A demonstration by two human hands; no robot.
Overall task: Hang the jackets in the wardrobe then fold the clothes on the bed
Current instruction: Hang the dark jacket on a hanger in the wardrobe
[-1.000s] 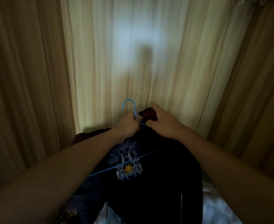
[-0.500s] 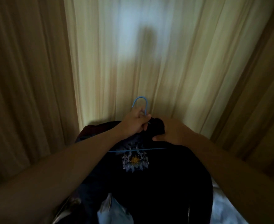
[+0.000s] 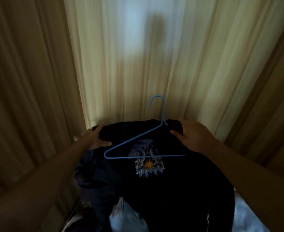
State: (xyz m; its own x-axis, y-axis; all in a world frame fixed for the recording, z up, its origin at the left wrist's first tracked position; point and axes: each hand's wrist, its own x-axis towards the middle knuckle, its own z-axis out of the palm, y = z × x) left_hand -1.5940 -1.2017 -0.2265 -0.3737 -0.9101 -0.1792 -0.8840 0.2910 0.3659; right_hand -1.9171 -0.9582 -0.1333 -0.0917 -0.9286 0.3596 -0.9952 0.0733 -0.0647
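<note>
A dark jacket (image 3: 171,181) with a pale crest printed on it lies spread in front of me. A thin blue wire hanger (image 3: 137,144) lies on top of it, its hook pointing up toward the curtain. My left hand (image 3: 96,138) grips the jacket's left shoulder edge. My right hand (image 3: 193,134) grips the collar area at the right, beside the hanger's neck. The hanger's right arm disappears under the jacket near my right hand.
Cream and tan curtains (image 3: 137,64) hang close ahead and to both sides. Other crumpled clothes, among them a pale blue garment (image 3: 126,218), lie at the bottom. A light bed surface (image 3: 248,215) shows at the bottom right.
My left hand has let go of the hanger's neck and moved left to the jacket's shoulder. My hands are now spread apart and the whole hanger shows on the jacket.
</note>
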